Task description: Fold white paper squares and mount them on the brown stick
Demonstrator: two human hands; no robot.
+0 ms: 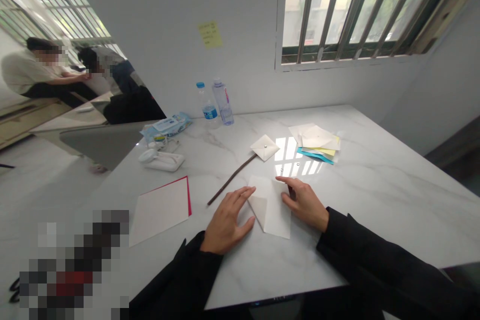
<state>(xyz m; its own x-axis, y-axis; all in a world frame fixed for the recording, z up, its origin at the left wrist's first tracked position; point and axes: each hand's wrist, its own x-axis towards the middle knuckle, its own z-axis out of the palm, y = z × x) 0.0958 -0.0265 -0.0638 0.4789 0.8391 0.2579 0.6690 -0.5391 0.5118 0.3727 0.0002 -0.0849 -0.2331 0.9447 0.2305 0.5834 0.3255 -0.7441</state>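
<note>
A white sheet of paper (276,215) lies on the table in front of me, with a triangular flap folded in at its left side. My left hand (230,220) rests at the paper's left edge, fingers stretched out and thumb apart. At the upper right of the sheet, my right hand (305,202) has its fingers bent around a raised part of the paper, index finger reaching left; the exact grip is partly hidden. Just beyond them lies a folded cream paper square (264,148) with a small pin at its centre, joined to a brown stick (232,178).
Stacked white, yellow and blue papers (317,139) lie at the back right. A white sheet over red paper (161,207) is at left. Behind it are a white case (163,161), a wipes pack (168,125) and two bottles (224,105). Two people sit far left.
</note>
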